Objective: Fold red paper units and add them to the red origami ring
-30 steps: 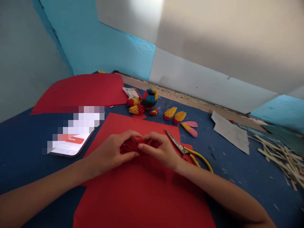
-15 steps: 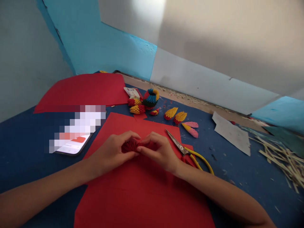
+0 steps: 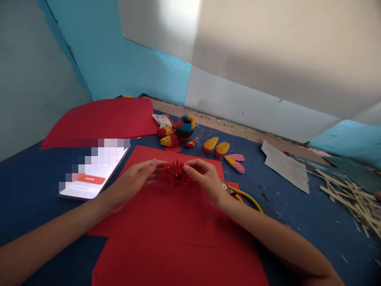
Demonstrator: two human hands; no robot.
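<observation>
A round, spiky red folded-paper piece (image 3: 176, 174) is between my hands, above large red paper sheets (image 3: 184, 234). My right hand (image 3: 205, 176) pinches its right edge between thumb and fingers. On its left side, my left hand (image 3: 138, 178) is held with fingers stretched out, the fingertips next to the paper spikes. Scissors with yellow handles (image 3: 247, 194) lie beside my right wrist, their blades hidden behind my right hand.
A lit phone (image 3: 89, 180) lies at the left. Behind are red sheets (image 3: 104, 121), a multicoloured folded-paper ring (image 3: 186, 126), yellow-red pieces (image 3: 210, 144) and pink-yellow pieces (image 3: 235, 163). Grey paper (image 3: 287, 169) and pale strips (image 3: 351, 198) lie at the right.
My left hand has opened and moved left off the red piece, which now shows its spiky round face. My right hand has shifted over the scissors' blades. The view has moved slightly.
</observation>
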